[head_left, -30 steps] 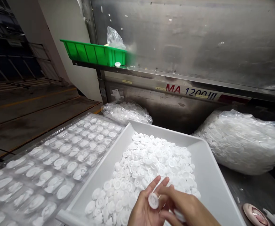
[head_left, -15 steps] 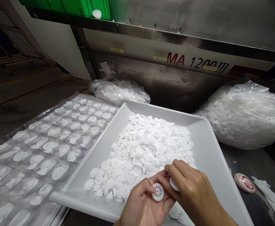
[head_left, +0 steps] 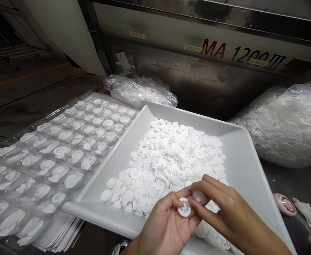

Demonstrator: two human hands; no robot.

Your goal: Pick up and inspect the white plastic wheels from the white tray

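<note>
Over the near side of a grey plastic tray [head_left: 240,170], my two hands are close together. My left hand [head_left: 168,219], palm up, pinches a small white spoked plastic wheel [head_left: 184,207] between thumb and fingers. My right hand [head_left: 221,205] has its thumb and fingers closed on a second white plastic disc [head_left: 199,197], just right of the wheel. The left fingertips reach under the right fingers, so part of the grip is hidden. Beneath and beyond the hands lies a heap of similar white discs [head_left: 171,159] in the tray.
Left of the tray lies a clear compartment tray [head_left: 65,150] filled with white discs, above stacked sheets [head_left: 65,233]. Plastic bags of discs stand behind [head_left: 142,90] and right [head_left: 290,124]. At right are a pinkish oval object [head_left: 285,204] and a white cloth [head_left: 309,219]. A machine panel [head_left: 171,39] closes the back.
The camera view has tipped down and left, so the green bin is out of sight. My right fingers have shifted, showing more of the second disc. The left hand still holds the wheel.
</note>
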